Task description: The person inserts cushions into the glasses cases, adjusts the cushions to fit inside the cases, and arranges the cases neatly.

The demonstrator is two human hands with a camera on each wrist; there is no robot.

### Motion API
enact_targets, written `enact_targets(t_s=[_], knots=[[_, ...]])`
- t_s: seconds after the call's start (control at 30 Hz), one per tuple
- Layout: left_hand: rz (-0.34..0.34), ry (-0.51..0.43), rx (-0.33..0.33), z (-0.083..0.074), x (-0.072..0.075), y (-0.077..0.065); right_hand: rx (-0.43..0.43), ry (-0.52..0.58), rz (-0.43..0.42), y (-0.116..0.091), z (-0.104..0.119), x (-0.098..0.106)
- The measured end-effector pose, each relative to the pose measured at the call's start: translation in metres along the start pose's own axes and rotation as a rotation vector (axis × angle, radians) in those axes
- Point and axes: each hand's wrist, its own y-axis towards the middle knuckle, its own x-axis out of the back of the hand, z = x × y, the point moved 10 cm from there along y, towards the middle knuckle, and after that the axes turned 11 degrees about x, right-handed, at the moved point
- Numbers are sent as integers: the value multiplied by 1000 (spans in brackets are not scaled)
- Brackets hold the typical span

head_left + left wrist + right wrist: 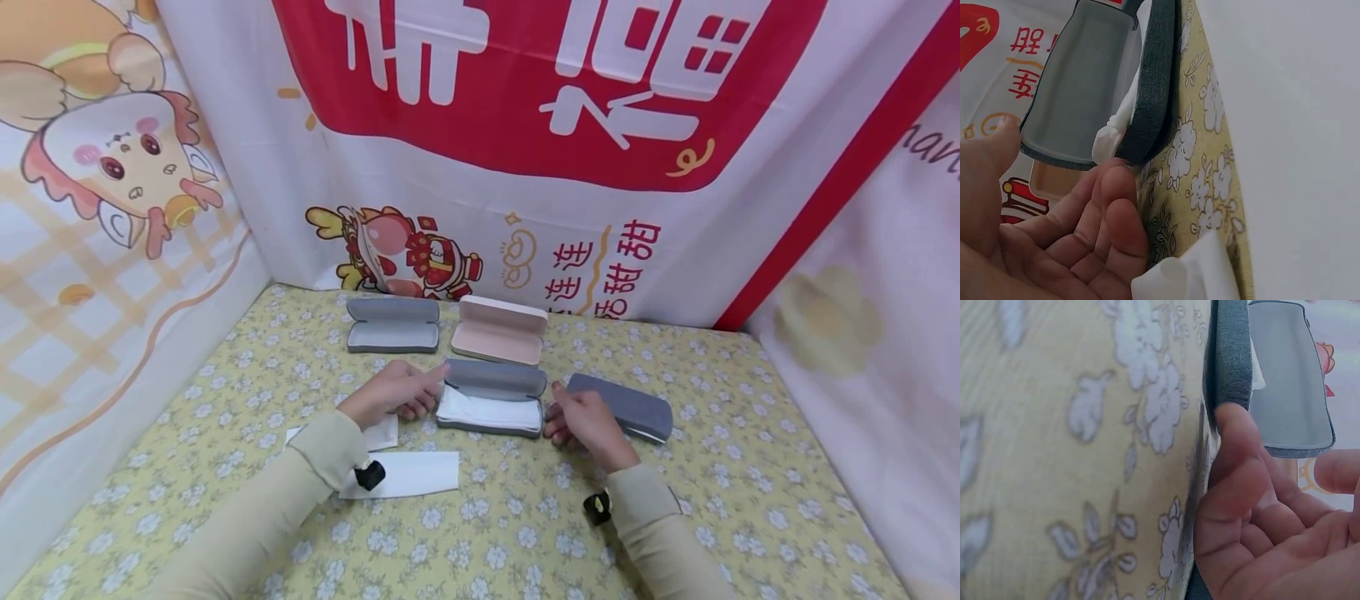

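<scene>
An open grey glasses case (497,380) with a folded white cloth (480,410) in its base lies between both hands. My left hand (393,392) is at its left end, fingers loosely bent, thumb apart. In the left wrist view the fingertips (1119,181) are at the base's corner, touching or nearly so, beside a bunched cloth end (1109,140). At the right end is my right hand (585,421), its fingers relaxed. One fingertip (1235,422) meets the base's end in the right wrist view. Neither hand grips anything.
Behind stand an open grey case (393,337) and an open pink-lined case (498,340). A closed grey case (624,406) lies right of the right hand. White sheets (423,475) lie near the left forearm on the flowered tablecloth (510,533). Printed fabric (450,167) hangs behind.
</scene>
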Motion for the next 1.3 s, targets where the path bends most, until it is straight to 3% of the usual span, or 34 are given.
enact_targets(t_s=[0.33,0.7,0.97,1.3], knots=[[-16,-6,82,-2,-1,8,-57,75,40,4,-3,-7],[3,-26,81,-1,-4,9,-77,-4,59,10,1,-10],[9,-53,78,1,-2,11,-112,79,95,10,0,-12],[81,-61,74,2,-5,9,-82,52,91,12,2,-10]])
